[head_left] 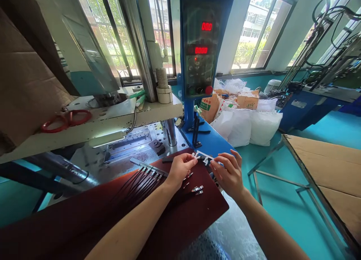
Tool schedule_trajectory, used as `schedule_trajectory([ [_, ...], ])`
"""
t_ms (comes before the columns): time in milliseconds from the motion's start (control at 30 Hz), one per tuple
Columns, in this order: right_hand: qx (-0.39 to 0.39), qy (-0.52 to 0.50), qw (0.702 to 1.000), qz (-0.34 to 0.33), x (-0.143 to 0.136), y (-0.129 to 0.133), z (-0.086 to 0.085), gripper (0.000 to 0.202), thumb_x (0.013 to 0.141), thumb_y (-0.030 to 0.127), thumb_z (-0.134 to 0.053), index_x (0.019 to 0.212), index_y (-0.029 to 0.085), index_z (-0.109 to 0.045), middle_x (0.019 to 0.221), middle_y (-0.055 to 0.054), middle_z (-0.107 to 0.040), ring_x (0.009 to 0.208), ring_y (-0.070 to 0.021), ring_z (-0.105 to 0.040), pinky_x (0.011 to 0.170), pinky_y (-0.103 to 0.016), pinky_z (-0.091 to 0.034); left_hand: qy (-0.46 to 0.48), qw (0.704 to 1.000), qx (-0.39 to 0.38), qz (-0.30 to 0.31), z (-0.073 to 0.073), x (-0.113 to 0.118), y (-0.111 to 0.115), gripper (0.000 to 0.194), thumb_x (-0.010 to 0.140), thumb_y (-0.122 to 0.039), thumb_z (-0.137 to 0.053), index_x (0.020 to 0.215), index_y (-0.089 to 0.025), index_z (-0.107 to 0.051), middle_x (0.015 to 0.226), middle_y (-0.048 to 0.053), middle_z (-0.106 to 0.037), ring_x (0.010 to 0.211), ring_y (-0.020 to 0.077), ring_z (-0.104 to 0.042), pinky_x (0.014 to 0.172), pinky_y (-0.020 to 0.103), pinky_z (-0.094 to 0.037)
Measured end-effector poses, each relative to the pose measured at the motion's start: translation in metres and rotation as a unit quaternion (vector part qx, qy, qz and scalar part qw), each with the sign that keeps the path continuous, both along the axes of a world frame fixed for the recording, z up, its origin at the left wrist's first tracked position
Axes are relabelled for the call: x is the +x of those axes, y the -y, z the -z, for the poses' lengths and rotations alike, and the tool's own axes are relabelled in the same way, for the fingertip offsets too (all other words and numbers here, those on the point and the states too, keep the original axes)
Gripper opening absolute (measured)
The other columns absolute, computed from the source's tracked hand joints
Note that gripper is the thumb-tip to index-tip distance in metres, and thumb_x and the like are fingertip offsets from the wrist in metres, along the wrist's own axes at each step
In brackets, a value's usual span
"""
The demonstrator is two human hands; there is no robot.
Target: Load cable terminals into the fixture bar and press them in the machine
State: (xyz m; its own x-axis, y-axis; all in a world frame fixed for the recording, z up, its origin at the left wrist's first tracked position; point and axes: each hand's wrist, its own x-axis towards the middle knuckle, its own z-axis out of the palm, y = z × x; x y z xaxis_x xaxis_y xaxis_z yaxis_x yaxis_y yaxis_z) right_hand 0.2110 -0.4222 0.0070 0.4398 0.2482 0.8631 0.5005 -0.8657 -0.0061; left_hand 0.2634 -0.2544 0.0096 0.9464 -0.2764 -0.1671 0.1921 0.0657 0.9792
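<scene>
Above the dark red board (180, 226), my left hand (180, 169) pinches one end of a thin white branched plastic piece (205, 154). The other end of that piece meets the bent fingers of my right hand (229, 171), with thumb and fingertips closed about it. Left of my left hand, a grey bar fixture (149, 167) lies on the board, with several dark cables (135, 184) ending in metal tips along it. A few small metal connectors (197, 189) lie loose below my hands.
A press with a metal bed (124, 139) stands behind the board. Red-handled scissors (66, 120) rest on its beam, near a cardboard box (25, 75). A control box (197, 45) shows red digits. White sacks (239, 126) and a cardboard-topped table (327, 169) are to the right.
</scene>
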Motion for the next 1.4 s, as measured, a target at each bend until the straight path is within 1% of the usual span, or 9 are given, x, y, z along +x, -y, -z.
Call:
schedule_trajectory([
  [200,0.003,0.002,1.000,0.014,-0.007,0.001,0.000,0.014,0.074,0.012,-0.065,0.084,0.020,-0.059,0.080,0.001,-0.063,0.088,-0.0166,-0.056,0.096,-0.049,-0.030,0.019,1.000,0.005,0.007,-0.005,-0.009,0.005,0.026,0.057,-0.025,-0.063,0.078,-0.012,-0.053,0.063,-0.003,-0.045,0.043,0.0029,-0.034,0.039,0.018,-0.025],
  [567,0.018,-0.025,0.999,0.017,-0.022,0.008,0.001,0.011,0.077,0.013,-0.062,0.085,0.020,-0.059,0.083,0.001,-0.063,0.087,-0.0151,-0.055,0.096,-0.047,-0.029,0.051,0.996,0.066,0.028,-0.004,-0.020,0.011,0.032,0.061,-0.041,-0.063,0.067,-0.012,-0.050,0.055,-0.004,-0.039,0.045,0.0043,-0.030,0.042,0.019,-0.021],
  [733,0.098,-0.033,0.993,0.049,-0.028,0.032,0.001,0.004,0.078,0.016,-0.061,0.079,0.019,-0.059,0.080,0.000,-0.063,0.085,-0.0151,-0.055,0.091,-0.039,-0.035,0.045,0.964,0.208,0.159,-0.004,-0.028,0.002,0.019,0.063,-0.031,-0.057,0.062,-0.012,-0.051,0.053,-0.002,-0.045,0.047,0.0068,-0.036,0.045,0.020,-0.024],
  [867,0.128,-0.053,0.979,0.149,-0.051,0.076,0.024,0.007,0.080,0.021,-0.058,0.074,0.018,-0.058,0.077,-0.002,-0.062,0.081,-0.0159,-0.054,0.082,-0.034,-0.038,0.088,0.911,0.275,0.293,-0.010,-0.040,-0.020,0.014,0.065,-0.025,-0.057,0.064,-0.012,-0.056,0.061,0.000,-0.052,0.058,0.0086,-0.042,0.053,0.020,-0.030],
  [967,0.104,-0.171,0.944,0.262,-0.080,0.111,0.063,0.011,0.081,0.026,-0.054,0.076,0.019,-0.060,0.076,-0.001,-0.063,0.082,-0.0178,-0.055,0.083,-0.035,-0.033,0.084,0.910,0.261,0.311,-0.018,-0.045,-0.050,0.019,0.071,-0.033,-0.055,0.072,-0.014,-0.058,0.064,-0.001,-0.051,0.058,0.0091,-0.042,0.053,0.020,-0.031],
  [1133,0.074,-0.401,0.825,0.392,-0.121,0.144,0.140,0.023,0.077,0.028,-0.044,0.087,0.016,-0.061,0.077,-0.005,-0.065,0.085,-0.0224,-0.056,0.088,-0.042,-0.024,0.084,0.963,0.242,0.084,-0.020,-0.030,-0.124,0.027,0.063,-0.039,-0.067,0.077,-0.017,-0.061,0.076,0.001,-0.057,0.068,0.0125,-0.048,0.061,0.021,-0.037],
  [1233,0.087,-0.453,0.798,0.388,-0.127,0.152,0.171,0.041,0.072,0.036,-0.042,0.103,0.015,-0.058,0.081,-0.008,-0.066,0.086,-0.0276,-0.058,0.084,-0.047,-0.028,0.030,0.981,0.180,-0.062,-0.014,-0.013,-0.172,0.035,0.054,-0.039,-0.073,0.075,-0.015,-0.059,0.066,0.000,-0.054,0.057,0.0098,-0.044,0.052,0.020,-0.034],
  [1333,0.119,-0.492,0.779,0.369,-0.114,0.159,0.183,0.052,0.070,0.048,-0.037,0.108,0.017,-0.056,0.082,-0.006,-0.068,0.089,-0.0293,-0.060,0.082,-0.046,-0.035,0.050,0.970,0.146,-0.189,-0.008,0.009,-0.216,0.037,0.048,-0.037,-0.073,0.071,-0.012,-0.058,0.063,0.001,-0.052,0.060,0.0104,-0.045,0.052,0.019,-0.035],
  [1400,0.121,-0.465,0.816,0.321,-0.095,0.158,0.181,0.050,0.068,0.052,-0.037,0.099,0.020,-0.058,0.078,-0.006,-0.068,0.082,-0.0288,-0.062,0.076,-0.044,-0.041,0.055,0.945,0.146,-0.287,-0.004,0.027,-0.239,0.035,0.046,-0.036,-0.069,0.069,-0.012,-0.056,0.063,0.001,-0.052,0.061,0.0119,-0.047,0.051,0.020,-0.036],
])
